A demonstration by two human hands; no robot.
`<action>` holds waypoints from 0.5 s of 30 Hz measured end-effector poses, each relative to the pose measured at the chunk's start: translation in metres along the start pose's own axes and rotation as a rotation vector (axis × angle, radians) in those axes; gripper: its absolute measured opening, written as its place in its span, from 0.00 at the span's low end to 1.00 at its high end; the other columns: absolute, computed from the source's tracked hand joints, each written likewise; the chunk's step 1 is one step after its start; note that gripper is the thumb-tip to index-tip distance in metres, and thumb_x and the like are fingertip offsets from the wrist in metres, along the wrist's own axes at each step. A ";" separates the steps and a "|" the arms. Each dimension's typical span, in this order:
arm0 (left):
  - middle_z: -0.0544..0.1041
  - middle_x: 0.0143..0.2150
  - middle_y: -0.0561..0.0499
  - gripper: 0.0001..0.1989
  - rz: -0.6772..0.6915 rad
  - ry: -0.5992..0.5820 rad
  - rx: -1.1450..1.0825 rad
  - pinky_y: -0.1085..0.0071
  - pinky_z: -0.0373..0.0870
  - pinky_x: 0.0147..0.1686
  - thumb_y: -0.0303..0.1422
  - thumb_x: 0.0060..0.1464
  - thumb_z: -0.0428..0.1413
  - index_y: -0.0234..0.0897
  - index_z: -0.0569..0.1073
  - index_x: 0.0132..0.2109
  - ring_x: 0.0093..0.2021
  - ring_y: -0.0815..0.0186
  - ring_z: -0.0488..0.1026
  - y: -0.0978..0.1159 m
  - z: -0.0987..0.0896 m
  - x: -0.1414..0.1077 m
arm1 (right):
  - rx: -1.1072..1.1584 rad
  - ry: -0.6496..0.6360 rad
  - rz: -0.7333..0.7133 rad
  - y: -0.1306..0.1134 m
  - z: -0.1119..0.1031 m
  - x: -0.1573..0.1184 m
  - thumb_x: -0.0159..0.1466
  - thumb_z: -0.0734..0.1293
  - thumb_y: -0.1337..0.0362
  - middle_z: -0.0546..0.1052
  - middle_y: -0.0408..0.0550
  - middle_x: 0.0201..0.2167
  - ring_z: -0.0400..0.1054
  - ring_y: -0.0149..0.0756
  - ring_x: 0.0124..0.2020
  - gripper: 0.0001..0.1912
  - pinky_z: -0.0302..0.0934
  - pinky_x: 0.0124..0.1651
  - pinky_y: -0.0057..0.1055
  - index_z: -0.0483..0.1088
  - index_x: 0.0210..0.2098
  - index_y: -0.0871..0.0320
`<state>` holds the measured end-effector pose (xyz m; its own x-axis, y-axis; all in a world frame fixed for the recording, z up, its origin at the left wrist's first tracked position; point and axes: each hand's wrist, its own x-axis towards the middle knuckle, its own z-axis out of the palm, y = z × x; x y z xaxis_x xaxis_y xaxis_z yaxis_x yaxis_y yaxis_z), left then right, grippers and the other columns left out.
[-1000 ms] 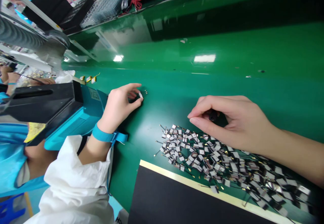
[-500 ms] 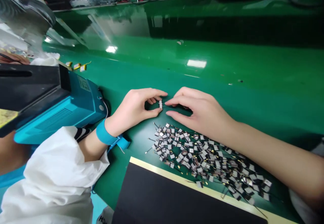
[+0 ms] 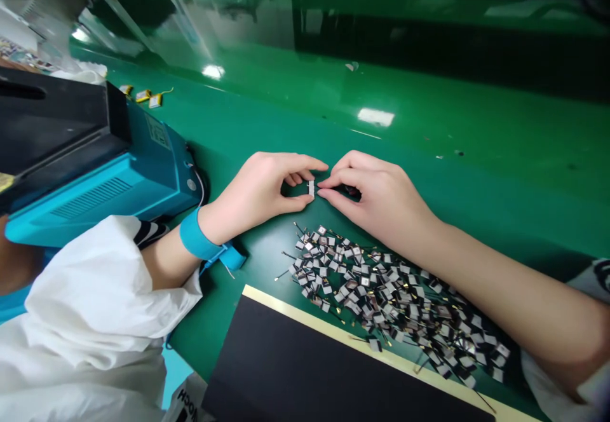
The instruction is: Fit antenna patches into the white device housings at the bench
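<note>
The bench here is one long glossy green top (image 3: 429, 136), super shiny, with the ceiling lights bouncing right off it. Most of the near side is taken up by a big messy spread of tiny foil-looking squares with thin dark wires (image 3: 381, 295), all jumbled together. Right beside that pile sits a flat black board with a cream edge (image 3: 333, 371). Over on the left there's a chunky teal machine (image 3: 124, 187) with a black top, and just past it, three little yellow parts (image 3: 145, 96) sit in a short row, one with a thin yellow wire.
</note>
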<state>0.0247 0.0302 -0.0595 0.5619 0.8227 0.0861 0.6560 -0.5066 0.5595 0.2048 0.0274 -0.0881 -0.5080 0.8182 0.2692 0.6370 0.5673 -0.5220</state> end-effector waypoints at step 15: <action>0.73 0.38 0.52 0.10 0.004 -0.035 0.076 0.76 0.66 0.34 0.31 0.49 0.55 0.35 0.72 0.40 0.33 0.70 0.70 -0.001 -0.003 0.000 | -0.025 -0.018 0.011 -0.002 0.000 0.000 0.57 0.63 0.68 0.68 0.45 0.31 0.60 0.27 0.29 0.06 0.51 0.29 0.26 0.71 0.28 0.60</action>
<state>0.0228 0.0315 -0.0574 0.5808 0.8119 0.0590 0.6891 -0.5290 0.4953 0.2036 0.0260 -0.0870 -0.5111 0.8228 0.2487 0.6568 0.5604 -0.5045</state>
